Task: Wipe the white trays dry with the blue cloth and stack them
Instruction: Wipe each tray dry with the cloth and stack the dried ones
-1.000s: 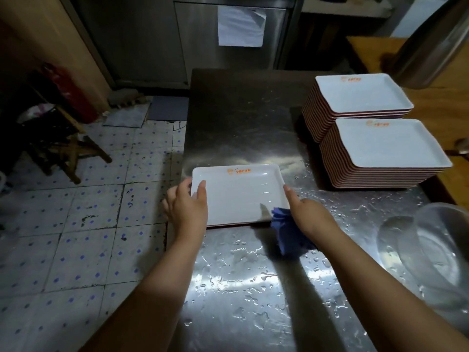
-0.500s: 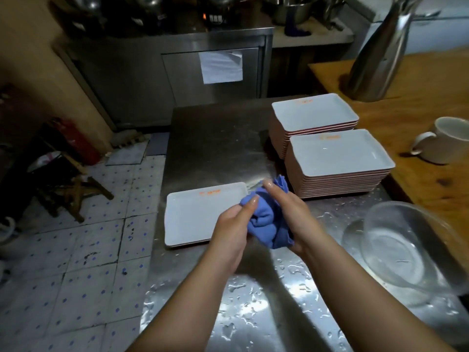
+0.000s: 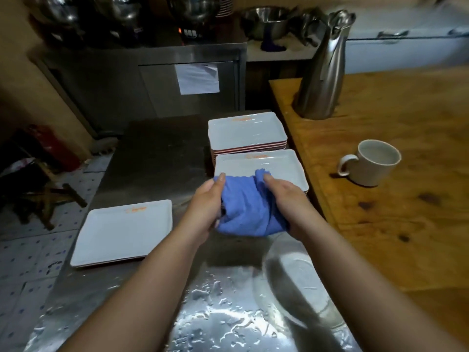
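The cloth (image 3: 247, 207) is bunched between both hands, left (image 3: 205, 207) and right (image 3: 286, 204), above the bench (image 3: 157, 158). Probably regathered; next, the single tray (image 3: 121, 232) must be stacked.

Both bare forearms reach up from six o'clock and converge near centre; the left hand (image 3: 205, 207) grips the blue cloth (image 3: 246, 207) at its nine o'clock side, fingertips pointing to twelve. The right hand (image 3: 286, 201) grips its three o'clock side, fingers curled over the top edge.
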